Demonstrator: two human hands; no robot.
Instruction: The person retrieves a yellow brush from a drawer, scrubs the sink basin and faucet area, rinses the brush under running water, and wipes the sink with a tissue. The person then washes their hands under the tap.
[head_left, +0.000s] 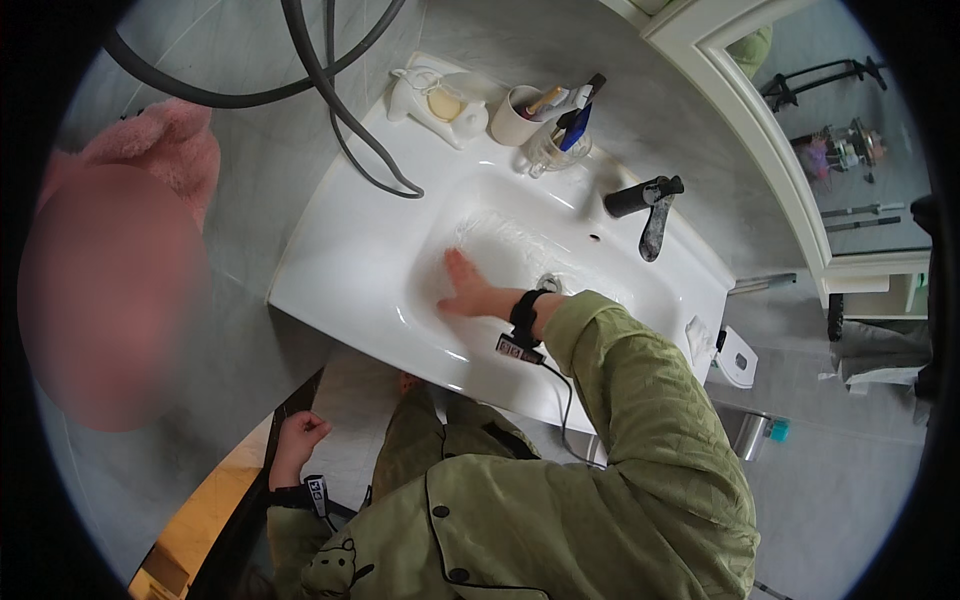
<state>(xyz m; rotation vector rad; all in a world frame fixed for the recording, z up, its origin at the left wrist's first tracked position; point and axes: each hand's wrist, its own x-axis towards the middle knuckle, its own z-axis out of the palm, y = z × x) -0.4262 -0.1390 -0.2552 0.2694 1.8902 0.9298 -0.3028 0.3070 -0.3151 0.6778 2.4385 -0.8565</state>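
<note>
My right hand is inside the white washbasin, fingers spread and nothing held, by the basin's near left wall. Shallow rippling water shows in the bowl beyond it. The drain fitting lies just past my right wrist. At the lower left, my left hand hangs beside my body, off the basin, with its fingers curled in and no object visible in it. A black faucet stands at the back right of the bowl. Its lever tilts toward the bowl.
Along the back ledge stand an animal-shaped soap dish with soap, a white cup and a clear glass holding brushes. A dark hose hangs over the left ledge. Pink plush fabric hangs left; a mirror cabinet is at right.
</note>
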